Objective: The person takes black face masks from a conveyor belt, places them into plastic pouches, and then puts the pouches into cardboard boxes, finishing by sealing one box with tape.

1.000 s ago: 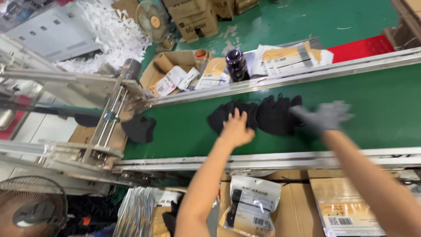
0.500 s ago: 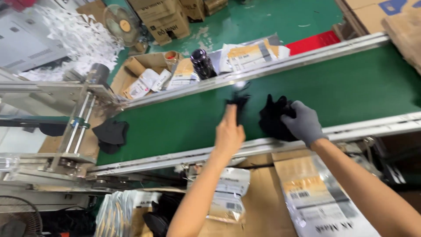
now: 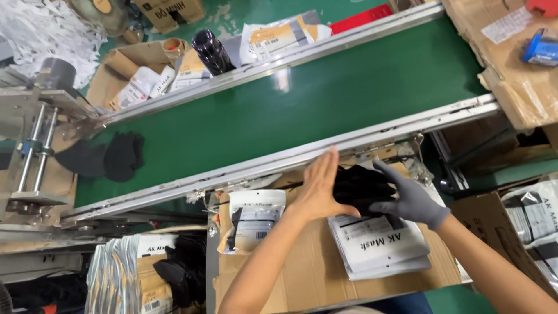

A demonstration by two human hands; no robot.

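A stack of black face masks (image 3: pixel 363 185) is pressed between my two hands, just above a cardboard worktop (image 3: pixel 290 273). My bare left hand (image 3: pixel 319 187) lies flat against the stack's left side. My grey-gloved right hand (image 3: pixel 410 200) grips its right side. Under the hands lies a pile of white flat pouches (image 3: pixel 381 247). A filled white pouch (image 3: pixel 254 218) lies to the left. Beyond the metal rail runs a green conveyor belt (image 3: pixel 302 104), with more black masks (image 3: pixel 119 156) at its left end.
A dark bottle (image 3: pixel 210 51), a tape roll (image 3: pixel 174 45) and open cartons of packets stand behind the belt. A metal roller frame (image 3: pixel 35 145) is at the left. Loose black masks (image 3: pixel 186 267) fill a box lower left. A cardboard sheet (image 3: pixel 511 64) covers the top right.
Both hands have come back from the belt to the cardboard worktop, bringing the bunch of black masks with them. The view has tilted down towards me.
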